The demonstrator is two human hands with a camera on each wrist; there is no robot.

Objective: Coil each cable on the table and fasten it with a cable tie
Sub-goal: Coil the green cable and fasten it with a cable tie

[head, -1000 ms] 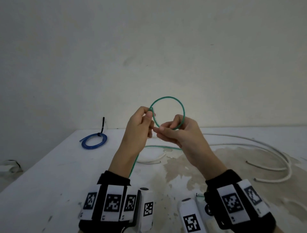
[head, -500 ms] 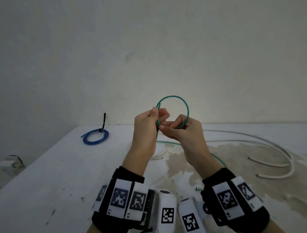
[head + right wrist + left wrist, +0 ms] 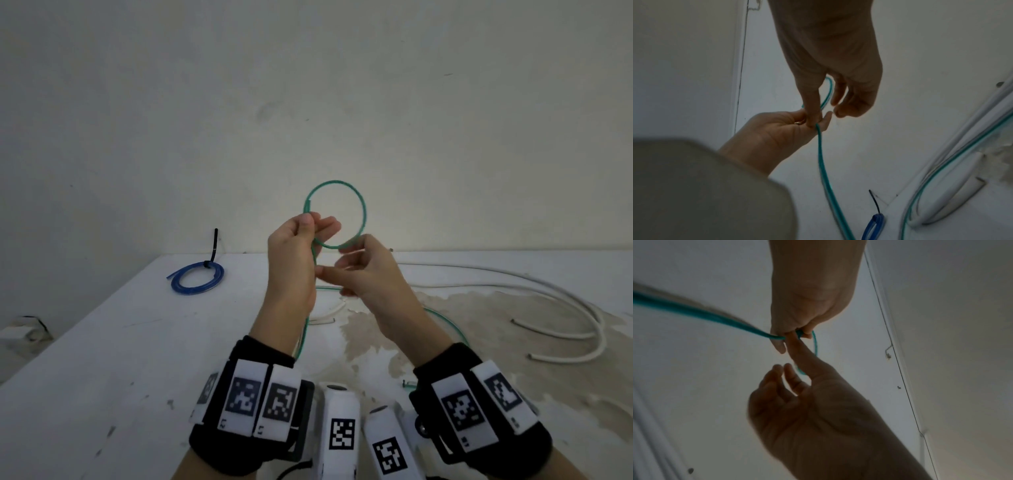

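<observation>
A thin green cable (image 3: pixel 363 212) forms one round loop held up in front of the wall. My left hand (image 3: pixel 310 222) pinches the loop where its strands cross, thumb against fingers; the left wrist view shows the same pinch (image 3: pixel 797 335). The cable's tail (image 3: pixel 821 162) hangs from there down to the white table (image 3: pixel 120 342). My right hand (image 3: pixel 339 260) is just right of the left and below the loop, fingers loosely curled. Its thumb (image 3: pixel 812 105) reaches to the pinch. The loop's lower arc runs between thumb and fingers without being squeezed.
A blue cable coil (image 3: pixel 197 281) fastened with a black cable tie (image 3: pixel 214 245) lies at the table's far left. Long white cables (image 3: pixel 548 284) curve over the right side, where the surface is stained. A short white piece (image 3: pixel 325 313) lies under my hands.
My right hand has let go of its pinch on the loop and dropped slightly, fingers loosening. The left hand has closed in and now holds the loop alone.
</observation>
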